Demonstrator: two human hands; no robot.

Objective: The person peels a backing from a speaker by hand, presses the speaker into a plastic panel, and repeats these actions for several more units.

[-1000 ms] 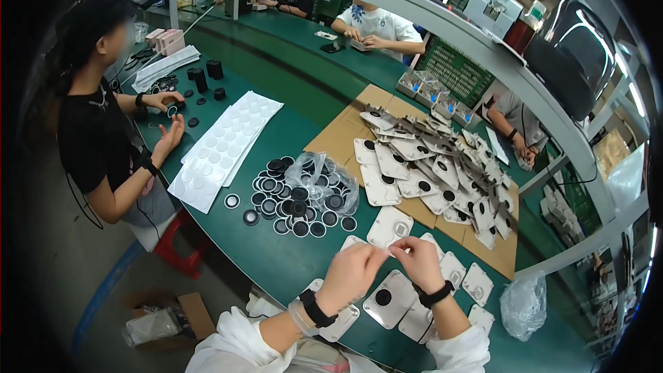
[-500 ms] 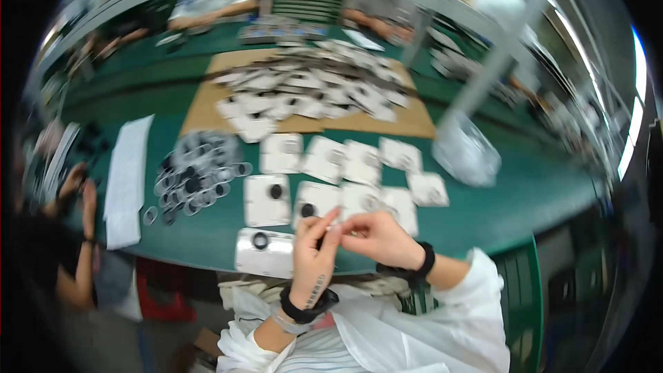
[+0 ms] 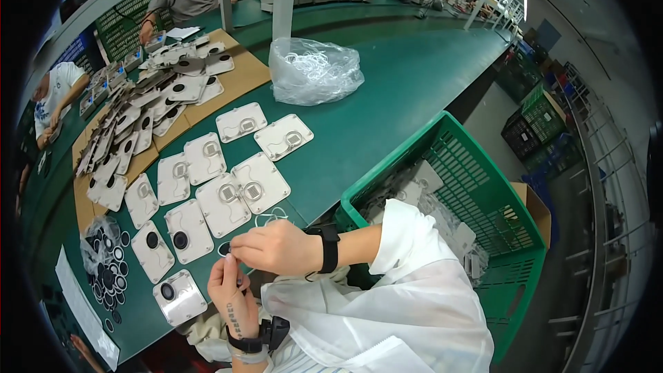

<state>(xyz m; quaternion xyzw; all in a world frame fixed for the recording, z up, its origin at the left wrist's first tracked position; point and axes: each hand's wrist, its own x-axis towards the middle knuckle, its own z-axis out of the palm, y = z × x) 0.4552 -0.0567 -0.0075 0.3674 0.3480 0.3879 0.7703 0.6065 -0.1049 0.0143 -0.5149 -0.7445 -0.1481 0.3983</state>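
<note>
Three white plates (image 3: 194, 222) nearest you carry black discs; seven bare plates (image 3: 222, 222) on tabletop (image 3: 387, 114) show round grilles, so looks like seven of this batch left. Heaped plates (image 3: 143, 97) on cardboard (image 3: 181, 126), many with discs. Loose discs (image 3: 107, 276) remain at far left. White-rimmed disc (image 3: 224, 249) sits at fingertips of your right hand (image 3: 276, 247), pinched narrow, just beside bare plates. Your left hand (image 3: 231, 289) curled just below, fingers narrow; cannot tell whether gripping disc.
</note>
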